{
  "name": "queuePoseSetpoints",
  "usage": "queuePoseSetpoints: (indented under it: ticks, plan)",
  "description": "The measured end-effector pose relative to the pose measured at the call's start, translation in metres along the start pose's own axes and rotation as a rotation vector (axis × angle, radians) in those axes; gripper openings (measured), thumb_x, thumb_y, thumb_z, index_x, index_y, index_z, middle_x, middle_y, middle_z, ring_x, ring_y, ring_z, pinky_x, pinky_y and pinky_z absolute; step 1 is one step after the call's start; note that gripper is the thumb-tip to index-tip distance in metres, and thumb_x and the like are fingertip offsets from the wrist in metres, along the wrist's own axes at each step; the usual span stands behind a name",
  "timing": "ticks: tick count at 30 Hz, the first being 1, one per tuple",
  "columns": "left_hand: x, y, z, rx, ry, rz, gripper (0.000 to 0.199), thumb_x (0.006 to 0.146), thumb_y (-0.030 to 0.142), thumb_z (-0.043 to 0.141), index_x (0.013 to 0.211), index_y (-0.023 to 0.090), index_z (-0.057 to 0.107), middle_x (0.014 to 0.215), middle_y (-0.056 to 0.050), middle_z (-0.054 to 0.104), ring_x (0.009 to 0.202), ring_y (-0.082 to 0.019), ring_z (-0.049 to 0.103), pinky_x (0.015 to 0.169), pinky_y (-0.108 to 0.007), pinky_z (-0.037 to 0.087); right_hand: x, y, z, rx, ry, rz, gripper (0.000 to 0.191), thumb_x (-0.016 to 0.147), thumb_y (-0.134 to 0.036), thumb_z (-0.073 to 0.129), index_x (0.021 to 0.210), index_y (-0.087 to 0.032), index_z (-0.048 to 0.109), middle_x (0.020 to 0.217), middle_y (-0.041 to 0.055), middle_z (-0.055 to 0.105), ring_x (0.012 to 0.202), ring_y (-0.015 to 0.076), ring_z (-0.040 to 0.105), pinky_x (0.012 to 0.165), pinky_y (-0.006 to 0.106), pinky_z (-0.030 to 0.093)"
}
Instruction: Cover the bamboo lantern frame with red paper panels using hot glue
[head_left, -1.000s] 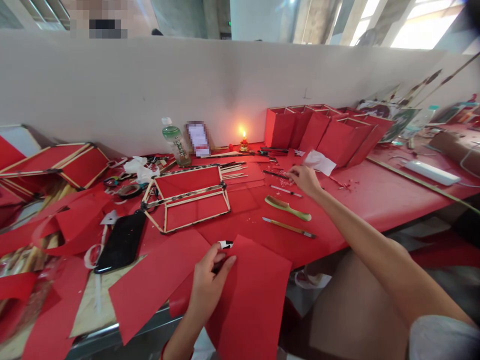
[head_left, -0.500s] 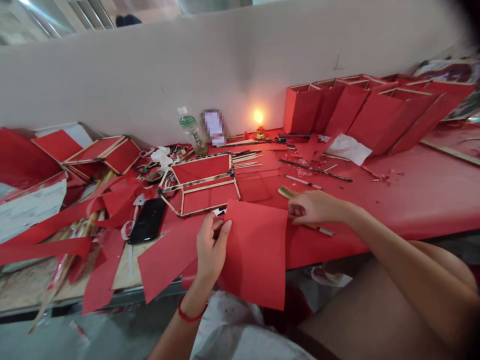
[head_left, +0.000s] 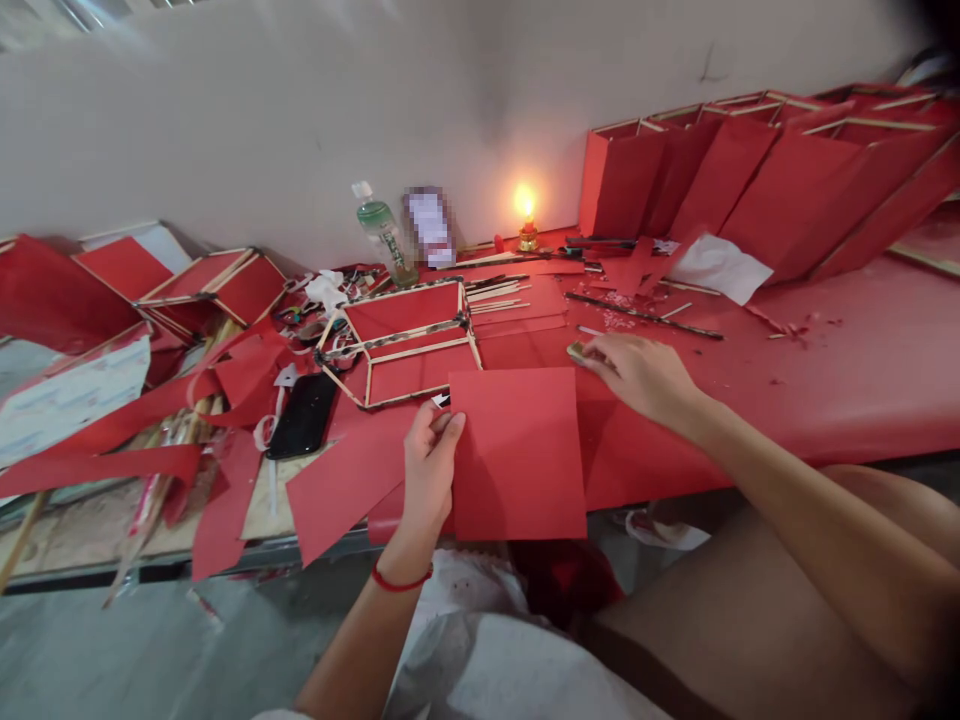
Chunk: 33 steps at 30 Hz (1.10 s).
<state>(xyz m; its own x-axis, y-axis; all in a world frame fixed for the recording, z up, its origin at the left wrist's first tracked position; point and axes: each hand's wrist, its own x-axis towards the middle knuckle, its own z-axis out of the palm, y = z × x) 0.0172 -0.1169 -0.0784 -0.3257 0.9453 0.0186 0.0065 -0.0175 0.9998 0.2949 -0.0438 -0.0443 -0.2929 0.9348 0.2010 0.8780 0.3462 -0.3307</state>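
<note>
My left hand [head_left: 433, 445] pinches the left edge of a red paper sheet [head_left: 517, 455], which overhangs the table's front edge above my lap. A small white and black piece [head_left: 441, 400] shows by those fingertips, mostly hidden behind the sheet. My right hand [head_left: 637, 372] is right of the sheet, low over the table, with fingers bent down around a yellow-green object [head_left: 575, 352]. Only its tip shows, so its kind is unclear. Just behind the sheet lies a stick frame [head_left: 412, 345] with red paper panels and dark joints.
Beside the wall a lit candle [head_left: 527, 236], a phone [head_left: 430, 228] and a bottle [head_left: 386, 240] stand. Red paper boxes [head_left: 795, 190] line the back right. Loose sticks [head_left: 502, 298] lie mid-table. A black phone [head_left: 304, 415] and red paper strips [head_left: 225, 495] are at left.
The view has tilted down. The red sheet now hangs squarer and flatter to view. My right hand has shifted slightly forward, covering more of the yellow-green object and a thin rod beside it.
</note>
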Motion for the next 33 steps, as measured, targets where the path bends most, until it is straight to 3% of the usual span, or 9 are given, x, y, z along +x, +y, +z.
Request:
queuePoseSetpoints:
  ticks: [4,8,10,14,17,19,24,29,33]
  plan:
    - [-0.016,-0.001,0.003,0.096,-0.046,0.05,0.039,0.082,0.044,0.067,0.111,0.018,0.058,0.1,-0.008,0.071,0.095,-0.021,0.069,0.086,-0.033,0.053,-0.001,-0.013,0.011,0.59,-0.146,-0.114,0.044,0.096,-0.058,0.044,0.094,-0.019,0.067,0.088,0.0063,0.069,0.079,0.0189,0.063,0.069,0.027,0.047]
    - [-0.035,0.007,-0.013,0.51,-0.23,0.256,0.039,0.089,0.045,0.06,0.118,0.019,0.061,0.107,-0.013,0.073,0.099,-0.027,0.07,0.088,-0.038,0.054,-0.004,-0.016,0.02,0.659,-0.148,-0.106,0.039,0.082,-0.062,0.063,0.082,-0.023,0.069,0.078,0.0052,0.068,0.078,0.021,0.063,0.066,0.029,0.048]
    - [-0.033,0.013,-0.038,0.663,-0.266,0.343,0.037,0.093,0.043,0.056,0.122,0.02,0.059,0.114,-0.012,0.072,0.108,-0.028,0.068,0.095,-0.04,0.051,-0.003,-0.01,0.023,0.675,-0.144,-0.053,0.037,0.077,-0.06,0.067,0.079,-0.023,0.069,0.071,0.0043,0.065,0.069,0.0198,0.062,0.058,0.029,0.047]
    - [-0.013,0.025,-0.119,1.114,0.11,0.429,0.043,0.09,0.039,0.061,0.126,0.016,0.056,0.126,-0.018,0.065,0.122,-0.035,0.058,0.105,-0.049,0.044,-0.001,0.001,0.028,0.72,-0.195,0.121,0.036,0.068,-0.054,0.072,0.085,-0.022,0.064,0.062,0.0004,0.062,0.045,0.0146,0.054,0.04,0.026,0.041]
    - [0.0,0.029,-0.169,1.403,0.016,0.325,0.05,0.085,0.044,0.067,0.126,0.016,0.057,0.133,-0.018,0.06,0.124,-0.039,0.053,0.107,-0.053,0.041,-0.002,-0.003,0.032,0.725,-0.227,0.171,0.036,0.067,-0.044,0.07,0.095,-0.023,0.061,0.059,-0.002,0.061,0.04,0.0141,0.053,0.036,0.025,0.041]
    - [0.002,0.028,-0.184,1.477,-0.078,0.279,0.049,0.085,0.05,0.065,0.122,0.017,0.06,0.127,-0.016,0.061,0.122,-0.039,0.053,0.104,-0.053,0.042,-0.004,-0.01,0.036,0.686,-0.218,0.17,0.031,0.068,-0.039,0.066,0.094,-0.023,0.061,0.06,-0.0022,0.062,0.038,0.0132,0.053,0.034,0.024,0.04]
    - [0.0,0.022,-0.181,1.454,-0.068,0.201,0.041,0.082,0.054,0.066,0.106,0.022,0.065,0.115,-0.012,0.063,0.117,-0.037,0.055,0.099,-0.052,0.044,-0.011,-0.028,0.038,0.641,-0.29,0.176,0.024,0.072,-0.041,0.063,0.084,-0.021,0.062,0.057,0.0,0.064,0.04,0.0148,0.057,0.037,0.024,0.044]
    - [0.0,0.024,-0.178,1.412,0.058,0.091,0.062,0.071,0.065,0.071,0.113,0.02,0.058,0.119,-0.016,0.064,0.118,-0.043,0.056,0.095,-0.055,0.044,-0.017,-0.037,0.033,0.581,-0.377,0.146,0.025,0.076,-0.045,0.061,0.081,-0.021,0.06,0.049,-0.0025,0.058,0.038,0.0137,0.056,0.041,0.023,0.042]
    - [0.004,0.029,-0.181,1.428,0.05,-0.044,0.067,0.068,0.072,0.068,0.11,0.02,0.061,0.098,-0.015,0.07,0.108,-0.045,0.061,0.09,-0.055,0.043,-0.02,-0.042,0.025,0.459,-0.451,-0.024,0.026,0.081,-0.047,0.061,0.083,-0.021,0.066,0.047,-0.0044,0.054,0.04,0.0118,0.052,0.043,0.023,0.034]
